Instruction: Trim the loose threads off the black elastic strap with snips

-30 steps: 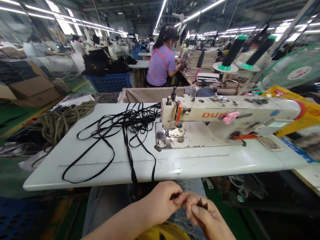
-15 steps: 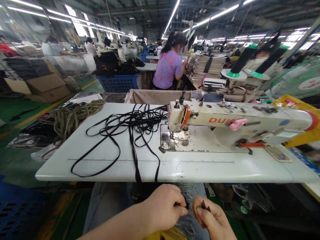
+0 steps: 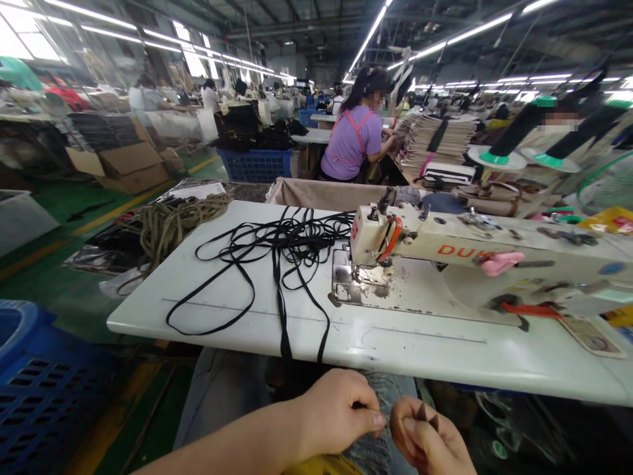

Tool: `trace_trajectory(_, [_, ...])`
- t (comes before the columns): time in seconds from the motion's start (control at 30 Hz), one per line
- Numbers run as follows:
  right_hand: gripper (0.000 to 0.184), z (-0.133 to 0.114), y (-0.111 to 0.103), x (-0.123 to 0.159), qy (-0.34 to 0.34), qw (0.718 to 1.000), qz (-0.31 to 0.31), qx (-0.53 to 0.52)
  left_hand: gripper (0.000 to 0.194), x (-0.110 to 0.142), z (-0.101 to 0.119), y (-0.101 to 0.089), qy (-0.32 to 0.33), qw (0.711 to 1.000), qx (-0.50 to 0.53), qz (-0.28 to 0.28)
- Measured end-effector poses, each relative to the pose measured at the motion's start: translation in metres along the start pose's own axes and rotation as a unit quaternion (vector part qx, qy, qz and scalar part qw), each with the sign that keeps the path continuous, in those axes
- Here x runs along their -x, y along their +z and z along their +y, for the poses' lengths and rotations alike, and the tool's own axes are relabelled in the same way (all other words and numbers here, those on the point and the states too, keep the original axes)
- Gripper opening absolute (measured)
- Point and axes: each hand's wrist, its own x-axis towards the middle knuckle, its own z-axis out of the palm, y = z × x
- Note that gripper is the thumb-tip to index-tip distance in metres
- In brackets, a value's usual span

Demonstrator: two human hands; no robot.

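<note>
My left hand [image 3: 346,410] is closed in a pinch above my lap, in front of the table edge. A dark bit, apparently the end of a black strap, is tucked in its curled fingers and mostly hidden. Just to its right, my right hand [image 3: 430,439] is closed around a small dark tool with two pointed tips, which looks like thread snips [image 3: 428,415]. The hands are close together but apart. A loose tangle of narrow black strap [image 3: 279,290] lies on the white table [image 3: 198,316]; two lengths hang over its front edge towards my lap.
A sewing machine [image 3: 445,247] stands on the table's right side. Olive straps [image 3: 173,227] are heaped beyond the left edge. A blue basket [image 3: 44,382] is at the lower left. A co-worker in purple [image 3: 349,145] sits ahead, beside stacked beige pieces [image 3: 435,148].
The view has turned left, so table and machine appear further right and more of the blue basket shows. Both hands stay closed near each other; less of the black piece shows at my left fingers.
</note>
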Motion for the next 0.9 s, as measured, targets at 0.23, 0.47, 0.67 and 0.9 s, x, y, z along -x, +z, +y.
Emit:
trace_trajectory(0.23, [0.032,-0.005,-0.006,0.004,-0.001,0.999,0.029,0.018,0.016,-0.001,0.0,0.003,-0.05,0.998,-0.003,0.032])
trace_trajectory(0.47, [0.031,0.001,0.001,-0.001,-0.021,0.999,0.024,0.039,0.018,-0.001,-0.005,0.004,-0.048,0.998,0.026,0.024])
trace_trajectory(0.67, [0.031,0.001,0.009,-0.003,-0.022,0.998,0.035,-0.038,0.021,-0.003,-0.007,0.013,-0.061,0.995,0.035,0.071])
trace_trajectory(0.9, [0.025,-0.006,-0.009,-0.002,-0.07,0.988,0.128,0.047,0.023,-0.007,-0.003,0.011,-0.075,0.987,0.09,0.11])
